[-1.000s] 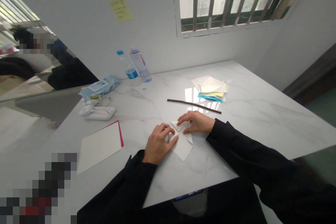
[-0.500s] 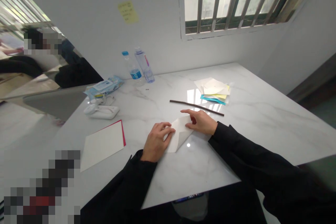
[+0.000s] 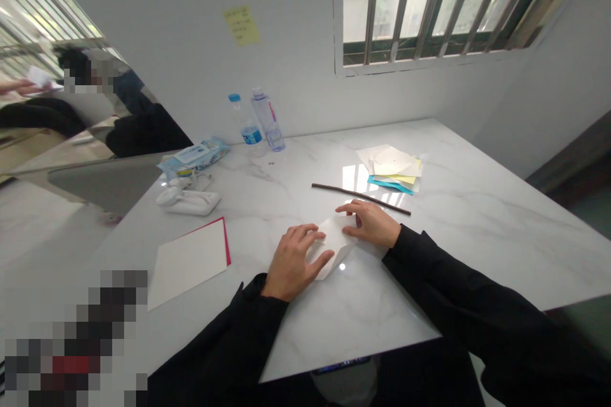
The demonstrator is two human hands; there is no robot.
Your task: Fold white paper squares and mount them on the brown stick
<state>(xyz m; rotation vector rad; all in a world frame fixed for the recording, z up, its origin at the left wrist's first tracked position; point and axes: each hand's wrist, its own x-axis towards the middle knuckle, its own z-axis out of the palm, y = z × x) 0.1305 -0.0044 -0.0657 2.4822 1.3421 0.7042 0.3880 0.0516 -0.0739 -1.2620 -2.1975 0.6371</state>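
A white sheet of paper (image 3: 329, 248), partly folded over, lies on the table in front of me, with both hands at it. My left hand (image 3: 296, 262) rests on its left part, thumb and fingers spread apart. At the upper right edge, my right hand (image 3: 375, 224) has its thumb and curled fingers on the paper, while the index finger points out to the left. My fingers cover parts of both side edges. Just beyond the right hand lies a thin dark brown stick (image 3: 360, 196).
Loose white, yellow and blue papers (image 3: 394, 165) lie behind the stick. A white sheet over a red one (image 3: 191, 261) is at left. Farther back are a white device (image 3: 191, 202), a wipes pack (image 3: 195, 154) and two bottles (image 3: 251, 133) (image 3: 270, 124). The marble-patterned table (image 3: 477, 203) meets the wall.
My left thumb has swung away from the fingers, toward the paper's lower edge. The raised fold has come down flatter. My right hand stays at the upper right edge. The view has shifted slightly.
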